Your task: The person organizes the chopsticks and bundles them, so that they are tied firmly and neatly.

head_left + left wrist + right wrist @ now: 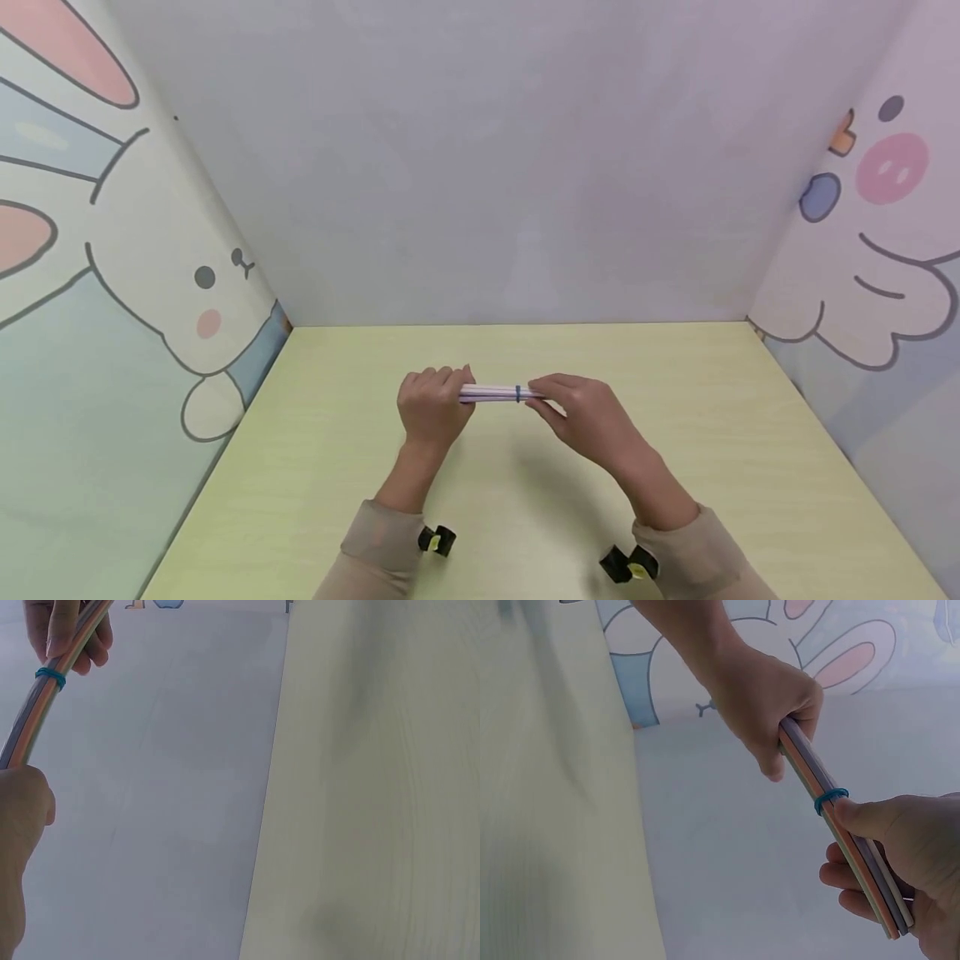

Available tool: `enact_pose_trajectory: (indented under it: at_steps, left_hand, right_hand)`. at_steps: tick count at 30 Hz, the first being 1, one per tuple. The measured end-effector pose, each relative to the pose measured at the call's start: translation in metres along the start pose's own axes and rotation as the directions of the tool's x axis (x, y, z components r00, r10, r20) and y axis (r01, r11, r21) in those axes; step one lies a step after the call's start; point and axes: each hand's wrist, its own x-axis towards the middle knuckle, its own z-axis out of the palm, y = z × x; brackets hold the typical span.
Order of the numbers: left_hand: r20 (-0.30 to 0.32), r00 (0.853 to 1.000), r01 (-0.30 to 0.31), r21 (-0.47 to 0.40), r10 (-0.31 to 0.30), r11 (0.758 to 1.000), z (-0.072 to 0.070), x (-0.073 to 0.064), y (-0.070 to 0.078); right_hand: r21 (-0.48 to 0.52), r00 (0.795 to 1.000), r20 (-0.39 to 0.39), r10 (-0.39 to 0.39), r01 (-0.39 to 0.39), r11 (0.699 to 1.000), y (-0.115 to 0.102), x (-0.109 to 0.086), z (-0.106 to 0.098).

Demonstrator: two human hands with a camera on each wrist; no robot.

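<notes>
Both hands hold a bundle of thin coloured sticks (pixel 491 392) level above the table. A blue-green rubber band (pixel 831 800) is wrapped around the bundle. My left hand (pixel 435 406) grips one end in a fist. My right hand (pixel 585 417) pinches the other end between thumb and fingers, its thumb beside the band in the right wrist view. Orange, grey and pale sticks show in that view. The far tip of the bundle in the left fist is hidden by the fingers.
Below the hands lies a pale yellow wood-grain table (pixel 300 500). A plain grey-white wall (pixel 480 167) rises behind it. Side panels carry a cartoon rabbit (pixel 150 275) on the left and a pig-like figure (pixel 862 275) on the right.
</notes>
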Motion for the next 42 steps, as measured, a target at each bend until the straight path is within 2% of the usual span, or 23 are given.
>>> enact_pose_trajectory:
  at_steps: [3,7,11,16,22,24,28,32,37,42]
  left_hand:
    - [-0.008,1.0,-0.012,-0.007,0.012,1.0,0.001,-0.001,0.003]
    - [-0.01,1.0,-0.024,-0.006,0.024,1.0,0.001,0.0,0.007]
    - [0.012,1.0,-0.009,-0.001,0.009,1.0,0.0,0.001,0.01]
    - [0.011,1.0,-0.004,-0.005,0.004,1.0,0.0,0.002,0.012]
    - [0.011,0.997,-0.074,-0.003,0.074,0.997,0.003,0.005,0.017]
    - [0.014,0.996,-0.092,-0.001,0.092,0.996,0.003,0.005,0.018]
    - [0.018,0.997,-0.074,0.008,0.073,0.997,0.002,0.006,0.015]
    - [0.038,0.998,-0.045,0.009,0.045,0.999,0.001,0.005,0.01]
    - [0.056,0.998,-0.038,0.001,0.038,0.999,0.0,0.003,0.009]
    - [0.044,0.999,-0.028,-0.011,0.028,1.0,0.001,0.001,0.014]
  right_hand:
    - [-0.026,1.0,0.021,-0.001,0.001,1.0,-0.003,0.0,0.0]
    - [-0.055,1.0,0.009,-0.023,0.023,0.998,-0.006,0.001,0.002]
    - [-0.089,0.998,-0.016,-0.053,0.052,0.995,-0.008,0.003,0.002]
    - [-0.115,0.999,0.01,-0.041,0.042,0.992,-0.011,0.005,0.003]
    - [-0.117,0.993,0.104,-0.051,0.063,0.991,-0.017,0.008,0.008]
    - [-0.099,0.993,0.115,-0.036,0.048,0.994,-0.018,0.007,0.008]
    - [-0.06,0.998,0.06,0.005,-0.001,0.998,-0.013,0.003,0.005]
    - [-0.021,1.0,0.011,-0.01,0.01,1.0,-0.007,0.0,0.003]
    - [-0.007,0.999,0.005,-0.038,0.038,0.999,-0.006,0.0,0.004]
    - [-0.056,0.998,0.029,-0.064,0.065,0.996,-0.011,0.002,0.008]
